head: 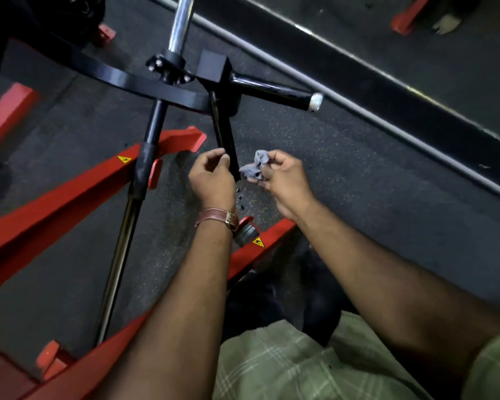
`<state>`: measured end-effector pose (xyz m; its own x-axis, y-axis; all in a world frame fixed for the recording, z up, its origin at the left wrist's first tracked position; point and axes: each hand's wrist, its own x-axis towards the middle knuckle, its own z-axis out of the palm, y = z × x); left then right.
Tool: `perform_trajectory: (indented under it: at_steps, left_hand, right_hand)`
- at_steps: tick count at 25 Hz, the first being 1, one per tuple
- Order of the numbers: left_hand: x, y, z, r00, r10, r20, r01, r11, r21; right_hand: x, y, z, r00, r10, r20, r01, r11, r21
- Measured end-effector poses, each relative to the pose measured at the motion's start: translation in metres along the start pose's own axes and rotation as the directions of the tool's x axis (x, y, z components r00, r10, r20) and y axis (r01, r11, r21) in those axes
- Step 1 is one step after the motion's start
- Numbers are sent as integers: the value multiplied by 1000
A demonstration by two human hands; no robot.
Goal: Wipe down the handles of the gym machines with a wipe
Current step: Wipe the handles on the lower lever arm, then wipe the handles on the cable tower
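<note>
**Inspection: both hands at the lower black handle, wipe in the right**

I see my right hand point(283, 180) with its fingers curled round a crumpled grey wipe point(254, 167), pinching it between thumb and fingertips. The wipe bunches out toward the left of that hand and sits just beside the lower end of a black handle bar point(224, 131); I cannot tell whether the cloth touches the bar.

My left hand point(211, 177) is on the other side of the same bar, thumb and fingers curled together at its edge. Whether they actually pinch the bar or merely close beside it, I cannot tell. A brown leather watch strap point(218, 216) circles that wrist. The two hands are near each other but apart, with the bar's end between them.

Above the hands, the bar rises to a black square block point(214, 67). From that block a second black handle point(274, 92) runs off to the right, ending in a silver cap point(315, 101). A chrome post point(181, 21) stands further above.

Left of the hands, a black-sleeved rod point(145, 166) crosses a red frame beam point(55, 203) bearing a yellow warning sticker point(124, 159). Below the left wrist sits a black rubber stopper point(246, 233) on another red beam point(267, 241). Speckled dark rubber flooring point(344, 174) lies beneath. Nearest me, a green checked garment point(286, 368).
</note>
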<state>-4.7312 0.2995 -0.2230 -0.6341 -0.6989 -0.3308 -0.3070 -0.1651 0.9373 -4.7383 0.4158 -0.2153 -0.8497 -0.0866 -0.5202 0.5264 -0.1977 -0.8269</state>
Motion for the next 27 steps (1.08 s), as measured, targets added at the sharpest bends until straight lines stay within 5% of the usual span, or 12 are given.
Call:
perform_trajectory:
  at_steps: [2,4,9,13,21,27]
  left_hand:
    - [-11,32,9,975,45,218,-42,999,-21]
    - [-30,70,15,868,109,485,-86,994,-70]
    - [-78,156,22,483,294,825,-229,952,-205]
    - [-131,209,44,291,243,925,-183,964,-195]
    - [-272,240,61,258,46,965,189,977,-97]
    - [-355,226,3,-23,197,980,144,971,-192]
  right_hand:
    - [-24,-39,0,1000,16,-3,-15,974,226]
    - [-49,-77,-3,999,-35,-7,36,935,354]
    - [-115,-155,-28,965,-212,-156,238,956,171]
    - [-175,-203,-63,869,-348,-352,408,906,110]
    - [-292,-230,-113,732,-397,-553,542,832,121]
    - [-394,-198,-114,590,-407,-697,626,776,76]
